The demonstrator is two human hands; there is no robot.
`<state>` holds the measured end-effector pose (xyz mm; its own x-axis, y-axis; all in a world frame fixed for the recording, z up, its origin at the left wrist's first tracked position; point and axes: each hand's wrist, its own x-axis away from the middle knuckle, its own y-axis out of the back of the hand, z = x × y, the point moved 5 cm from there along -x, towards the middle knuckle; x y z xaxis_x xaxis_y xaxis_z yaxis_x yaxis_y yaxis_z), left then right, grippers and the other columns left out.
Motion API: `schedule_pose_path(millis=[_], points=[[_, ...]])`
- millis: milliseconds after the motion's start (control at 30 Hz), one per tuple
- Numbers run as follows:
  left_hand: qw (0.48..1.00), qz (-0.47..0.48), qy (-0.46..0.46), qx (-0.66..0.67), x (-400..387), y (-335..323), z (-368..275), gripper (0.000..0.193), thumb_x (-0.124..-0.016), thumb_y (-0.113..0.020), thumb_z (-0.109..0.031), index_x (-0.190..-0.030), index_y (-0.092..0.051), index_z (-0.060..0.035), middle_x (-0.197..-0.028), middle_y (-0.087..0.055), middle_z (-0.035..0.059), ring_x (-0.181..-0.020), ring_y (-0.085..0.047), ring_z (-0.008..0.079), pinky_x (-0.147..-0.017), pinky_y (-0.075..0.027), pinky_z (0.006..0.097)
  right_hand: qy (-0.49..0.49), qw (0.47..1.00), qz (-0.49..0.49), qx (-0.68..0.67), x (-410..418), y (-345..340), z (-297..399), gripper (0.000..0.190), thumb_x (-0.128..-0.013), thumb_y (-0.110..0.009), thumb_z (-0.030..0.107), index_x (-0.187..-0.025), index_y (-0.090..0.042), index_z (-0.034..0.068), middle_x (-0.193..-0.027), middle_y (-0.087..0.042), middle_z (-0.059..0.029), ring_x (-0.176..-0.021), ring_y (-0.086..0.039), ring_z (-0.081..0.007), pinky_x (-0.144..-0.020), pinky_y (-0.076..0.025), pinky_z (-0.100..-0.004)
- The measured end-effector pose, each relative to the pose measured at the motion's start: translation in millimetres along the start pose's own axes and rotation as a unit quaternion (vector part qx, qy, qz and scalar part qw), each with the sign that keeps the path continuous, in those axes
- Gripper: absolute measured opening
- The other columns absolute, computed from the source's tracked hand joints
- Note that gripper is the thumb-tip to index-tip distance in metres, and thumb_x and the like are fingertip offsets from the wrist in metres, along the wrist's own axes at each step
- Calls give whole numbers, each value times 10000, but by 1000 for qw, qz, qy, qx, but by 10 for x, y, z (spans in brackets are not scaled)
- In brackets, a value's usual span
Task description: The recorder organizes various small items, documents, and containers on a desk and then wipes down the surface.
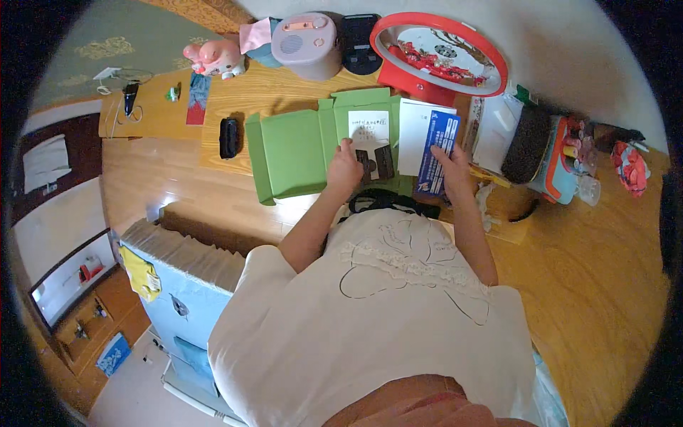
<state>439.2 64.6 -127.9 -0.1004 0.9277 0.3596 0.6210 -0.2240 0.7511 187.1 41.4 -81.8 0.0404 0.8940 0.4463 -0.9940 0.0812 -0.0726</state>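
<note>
My right hand (453, 169) grips a long blue printed card (438, 152) by its right edge. Just left of that card lie white paper sheets (413, 133), partly covered by it. My left hand (346, 168) has its fingers curled at the left edge of a dark-and-white folded card (383, 163) and seems to pinch it. Above this card is a white slip with handwriting (368, 121). Both are over an opened green cardboard box (292, 152), whose flaps are spread on the wooden table. My left fingertips are partly hidden.
A black case (229, 138) lies left of the box. Behind stand a pink speaker-like device (306, 45), a pink figurine (216, 57) and a red-framed round ornament (440, 50). Several items, including a dark brown textured object (527, 144), crowd the right. A light-blue cabinet (184, 299) stands lower left.
</note>
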Motion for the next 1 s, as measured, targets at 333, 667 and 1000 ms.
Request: schedule_pose_path(millis=[333, 667, 1000], points=[[875, 100, -401, -253, -122, 70, -813, 439, -686, -605, -80, -1108, -608, -200, -1251, -468, 106, -1185, -397, 296, -982, -372, 378, -36, 997, 16, -61, 35, 169, 23, 169, -830, -619, 109, -992, -603, 62, -885, -627, -4, -755, -584, -106, -688, -486, -262], [953, 74, -293, -9, -253, 413, -894, 198, -797, -583, -137, -986, -555, -85, -960, -602, 137, -882, -556, 369, -771, -475, 404, -70, 983, 25, -169, 107, 95, 68, 191, -829, -623, 129, -1011, -609, 73, -899, -638, -15, -784, -605, -125, -720, -495, -277], [762, 51, 51, 643, -297, 407, -901, 226, -901, -504, -112, -1098, -515, -3, -928, -623, 75, -787, -590, 133, -702, -476, 275, -25, 996, 76, 37, 117, -356, 10, 189, -848, -614, 159, -995, -594, 42, -865, -623, -9, -765, -561, -89, -700, -471, -262]])
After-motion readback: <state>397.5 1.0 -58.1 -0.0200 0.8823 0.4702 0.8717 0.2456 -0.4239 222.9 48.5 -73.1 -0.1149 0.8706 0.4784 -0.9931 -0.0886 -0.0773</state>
